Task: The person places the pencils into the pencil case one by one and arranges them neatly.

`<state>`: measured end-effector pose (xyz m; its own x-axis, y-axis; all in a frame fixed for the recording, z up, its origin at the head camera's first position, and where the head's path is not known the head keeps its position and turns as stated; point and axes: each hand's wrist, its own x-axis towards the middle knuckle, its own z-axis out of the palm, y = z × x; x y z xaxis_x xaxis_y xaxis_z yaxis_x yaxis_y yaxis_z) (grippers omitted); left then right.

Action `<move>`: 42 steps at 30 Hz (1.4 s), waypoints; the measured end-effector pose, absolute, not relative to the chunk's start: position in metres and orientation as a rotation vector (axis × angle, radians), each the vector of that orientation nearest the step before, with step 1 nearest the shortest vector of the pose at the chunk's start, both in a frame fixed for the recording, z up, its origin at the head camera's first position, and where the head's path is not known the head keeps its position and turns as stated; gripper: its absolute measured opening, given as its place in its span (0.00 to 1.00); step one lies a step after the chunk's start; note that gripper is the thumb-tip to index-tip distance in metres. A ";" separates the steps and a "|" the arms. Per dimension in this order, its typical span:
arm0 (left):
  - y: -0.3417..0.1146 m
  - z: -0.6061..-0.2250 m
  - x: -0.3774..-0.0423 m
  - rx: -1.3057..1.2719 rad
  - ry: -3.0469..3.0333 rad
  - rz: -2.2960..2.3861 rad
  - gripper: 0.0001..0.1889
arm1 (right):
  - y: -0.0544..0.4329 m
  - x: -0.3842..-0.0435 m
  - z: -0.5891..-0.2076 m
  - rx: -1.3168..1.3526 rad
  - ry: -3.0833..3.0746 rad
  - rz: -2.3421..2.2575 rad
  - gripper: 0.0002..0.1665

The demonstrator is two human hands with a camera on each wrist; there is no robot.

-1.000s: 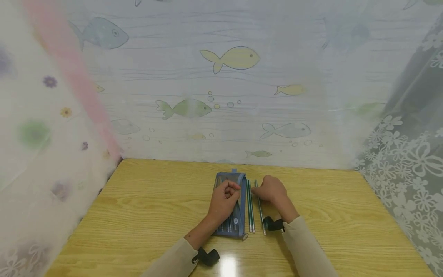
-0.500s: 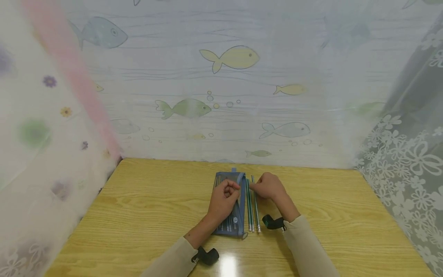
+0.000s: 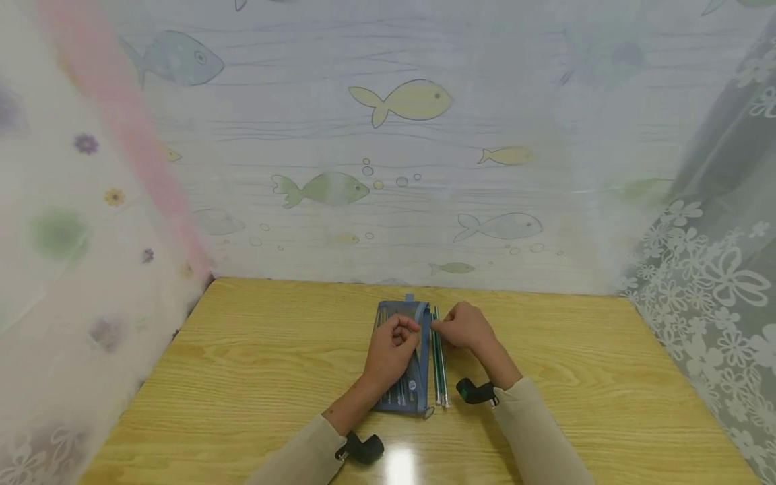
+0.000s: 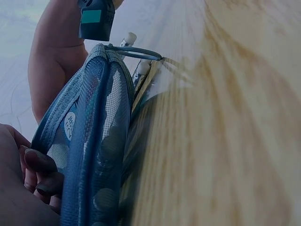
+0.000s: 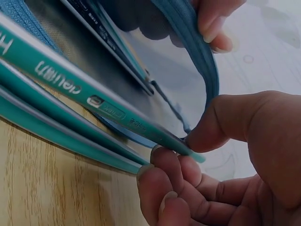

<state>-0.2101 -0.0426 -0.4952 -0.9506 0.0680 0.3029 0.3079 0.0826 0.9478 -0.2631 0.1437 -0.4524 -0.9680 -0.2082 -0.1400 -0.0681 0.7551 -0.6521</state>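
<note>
A blue mesh zip pouch (image 3: 423,397) lies on the table with its zipped side open toward the right. My left hand (image 3: 390,353) rests over it and pinches the zippered edge (image 5: 200,56), which stands raised in the right wrist view. Dark pencils (image 5: 110,42) show inside the pouch. My right hand (image 3: 468,328) pinches a green pencil (image 5: 113,106) near its far end, between thumb and fingers, at the pouch's opening. Two more green pencils (image 5: 70,127) lie just below it along the pouch. White eraser ends (image 4: 141,68) stick out past the pouch in the left wrist view.
The wood-grain table (image 3: 273,364) reaches back to a fish-print curtain (image 3: 412,202). A ring pull (image 3: 429,412) hangs at the pouch's near corner. Black wrist cameras (image 3: 364,449) sit on both sleeves, and a lace curtain (image 3: 727,323) borders the right side.
My right hand has drawn the pinched pencil leftward, from apart to right beside the other green pencils and the pouch. My left hand has stayed in place.
</note>
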 end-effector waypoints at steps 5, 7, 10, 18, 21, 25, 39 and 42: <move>-0.042 -0.494 -0.209 -0.351 -2.176 -1.981 0.05 | 0.144 -0.262 -0.450 -0.236 2.735 -1.040 0.31; -0.041 -0.494 -0.208 -0.339 -2.179 -1.977 0.05 | 0.144 -0.261 -0.449 -0.237 2.733 -1.056 0.30; -0.041 -0.493 -0.208 -0.330 -2.171 -1.977 0.06 | 0.144 -0.261 -0.448 -0.241 2.739 -1.075 0.29; -0.042 -0.494 -0.209 -0.346 -2.194 -1.967 0.06 | 0.141 -0.260 -0.448 -0.257 2.750 -1.099 0.28; -0.042 -0.494 -0.209 -0.353 -2.209 -1.958 0.06 | 0.140 -0.260 -0.449 -0.244 2.743 -1.091 0.28; -0.043 -0.494 -0.210 -0.365 -2.215 -1.953 0.05 | 0.138 -0.260 -0.450 -0.244 2.725 -1.102 0.28; -0.041 -0.495 -0.209 -0.367 -2.155 -1.986 0.05 | 0.130 -0.259 -0.456 -0.268 2.714 -1.168 0.28; -0.041 -0.496 -0.209 -0.365 -2.149 -1.991 0.05 | 0.131 -0.259 -0.457 -0.268 2.703 -1.187 0.27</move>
<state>-0.2086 -0.0405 -0.4959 -0.9519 0.0512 0.3022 0.3052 0.0679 0.9499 -0.2591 0.1306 -0.4567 -0.9682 -0.2338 -0.0887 -0.0929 0.6655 -0.7406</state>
